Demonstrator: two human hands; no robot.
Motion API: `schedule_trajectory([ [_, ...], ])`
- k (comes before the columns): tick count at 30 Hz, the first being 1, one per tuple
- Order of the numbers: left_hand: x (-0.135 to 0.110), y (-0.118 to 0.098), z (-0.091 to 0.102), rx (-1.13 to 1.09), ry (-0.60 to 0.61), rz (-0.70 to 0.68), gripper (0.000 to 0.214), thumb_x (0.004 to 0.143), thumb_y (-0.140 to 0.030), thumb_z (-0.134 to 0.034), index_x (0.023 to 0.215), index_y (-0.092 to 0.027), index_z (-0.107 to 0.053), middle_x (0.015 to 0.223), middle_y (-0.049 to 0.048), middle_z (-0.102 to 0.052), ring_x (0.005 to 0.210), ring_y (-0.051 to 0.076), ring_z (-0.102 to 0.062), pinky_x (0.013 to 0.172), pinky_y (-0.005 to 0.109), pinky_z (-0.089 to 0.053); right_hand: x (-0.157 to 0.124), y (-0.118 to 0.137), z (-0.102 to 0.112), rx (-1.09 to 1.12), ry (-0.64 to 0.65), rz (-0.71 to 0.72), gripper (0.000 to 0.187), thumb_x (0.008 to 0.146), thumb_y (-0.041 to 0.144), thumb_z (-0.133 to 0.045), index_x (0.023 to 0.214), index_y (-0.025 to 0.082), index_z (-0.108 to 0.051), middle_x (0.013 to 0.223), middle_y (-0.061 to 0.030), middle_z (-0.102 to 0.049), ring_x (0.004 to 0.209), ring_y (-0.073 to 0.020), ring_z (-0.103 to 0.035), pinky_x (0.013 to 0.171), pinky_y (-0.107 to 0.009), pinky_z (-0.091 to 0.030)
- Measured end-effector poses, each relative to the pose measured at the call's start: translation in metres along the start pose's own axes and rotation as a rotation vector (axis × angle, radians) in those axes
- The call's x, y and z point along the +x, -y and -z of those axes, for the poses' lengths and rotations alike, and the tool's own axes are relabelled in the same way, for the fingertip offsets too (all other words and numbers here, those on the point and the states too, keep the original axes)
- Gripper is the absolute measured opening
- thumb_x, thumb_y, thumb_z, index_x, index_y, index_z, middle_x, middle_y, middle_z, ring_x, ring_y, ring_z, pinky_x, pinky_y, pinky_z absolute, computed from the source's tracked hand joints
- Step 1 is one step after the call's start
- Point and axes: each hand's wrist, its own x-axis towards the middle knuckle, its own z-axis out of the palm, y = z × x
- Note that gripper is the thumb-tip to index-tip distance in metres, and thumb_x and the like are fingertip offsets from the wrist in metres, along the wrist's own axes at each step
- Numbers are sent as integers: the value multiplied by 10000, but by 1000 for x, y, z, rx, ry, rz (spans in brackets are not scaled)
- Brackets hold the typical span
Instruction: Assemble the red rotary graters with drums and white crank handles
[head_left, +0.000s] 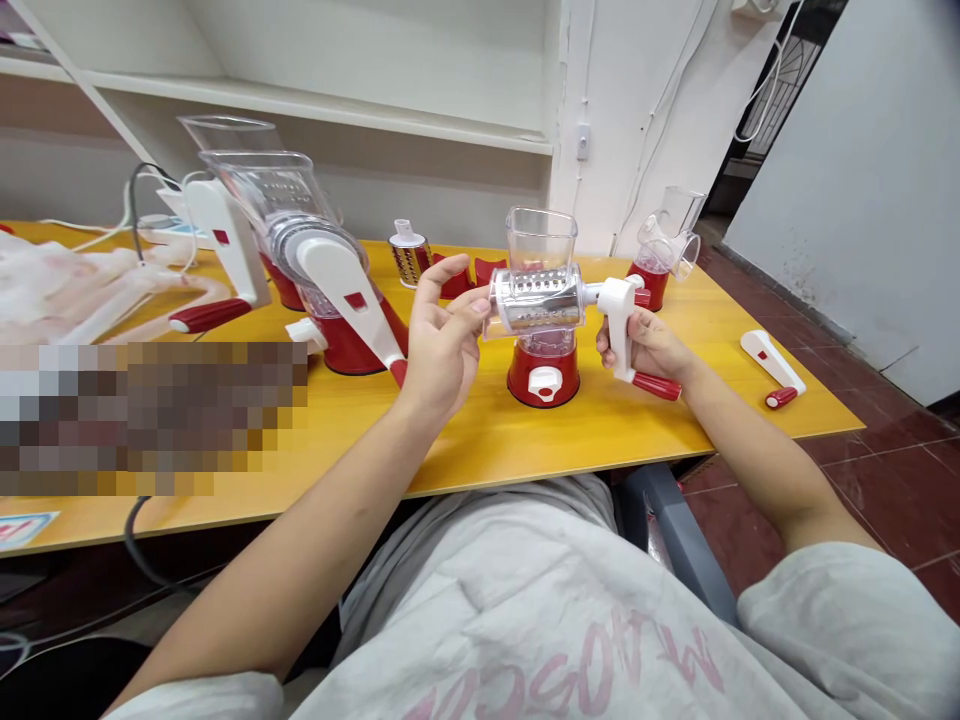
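A rotary grater (544,375) stands upright in front of me, with a red base, a white knob and a clear housing. Inside the housing lies a metal grating drum (544,295). My left hand (446,345) has thumb and fingertips at the housing's left rim, seemingly pinching it. My right hand (652,345) is closed around the white crank (617,320), whose shaft points into the drum's right end. The crank's red grip (657,386) sticks out below the fingers. Some fingers of the right hand are hidden behind the crank.
Assembled graters (352,340) crowd the left of the yellow table (487,450). Behind are a spare drum (409,255) and red parts (491,270). Another grater (652,270) stands back right, a loose crank (772,365) near the right edge. A blurred patch (150,420) covers the left.
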Motion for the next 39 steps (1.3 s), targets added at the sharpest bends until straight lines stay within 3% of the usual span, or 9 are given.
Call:
schedule_trajectory([
  [5,-9,2,-18,85,18,-28,726,943,-576,-1006,1492,-335,-598,1131,53,-850,1120,291,-880,1047,447,-733,2,0,2,-13,2,-40,705,978,809,-955,1208,202,-678,908,-53,-861,755,-206,-823,755,-364,-754],
  [9,-10,7,-18,101,-1,-54,817,941,-646,-1012,1542,-346,-547,1040,31,-835,1020,287,-886,1000,449,-734,2,0,4,-41,7,-97,710,988,847,-914,1112,183,-695,895,-73,-856,700,-189,-808,702,-318,-721],
  [13,-5,7,-6,78,-18,-22,831,912,-663,-1028,1540,-366,-571,1067,39,-840,1032,291,-894,962,425,-730,2,-4,5,-62,18,-131,786,950,953,-839,1000,179,-710,918,-101,-861,788,-218,-856,800,-348,-754],
  [17,-2,2,1,17,28,15,828,910,-589,-1020,1588,-389,-588,1125,63,-853,1163,323,-890,977,440,-730,4,-8,3,-49,71,-141,847,916,1021,-797,1018,183,-725,847,-83,-823,780,-242,-840,824,-423,-775],
  [23,-2,-1,-5,-9,88,38,950,832,-565,-1096,1620,-400,-590,1244,76,-878,1121,320,-899,955,437,-759,4,-5,3,-24,99,-116,742,1061,930,-737,1062,189,-709,854,-62,-805,775,-202,-803,755,-327,-720],
  [26,-2,1,-9,23,86,13,902,845,-623,-1093,1576,-387,-620,1264,77,-868,1132,318,-899,968,443,-770,2,-4,5,-24,97,-118,711,1054,883,-804,1084,179,-712,930,-93,-847,786,-205,-813,738,-319,-704],
  [31,-2,2,-8,61,-5,-35,878,860,-624,-1102,1547,-363,-621,1195,72,-829,1249,311,-869,1021,409,-761,0,-4,9,-30,70,-97,751,877,846,-1013,1078,179,-729,870,-60,-840,766,-195,-810,734,-293,-690],
  [36,0,3,0,48,-68,-21,747,931,-617,-1052,1496,-352,-641,1113,41,-844,1132,276,-885,1085,441,-730,-1,-4,11,-33,44,-101,697,997,849,-905,1095,182,-725,838,-51,-820,785,-200,-820,779,-322,-724],
  [39,1,3,1,27,-91,-19,640,1001,-646,-977,1459,-338,-653,1093,49,-855,1137,289,-894,1074,446,-724,-1,-4,10,-27,46,-115,700,1012,868,-871,1116,197,-702,899,-55,-836,870,-225,-849,914,-432,-776],
])
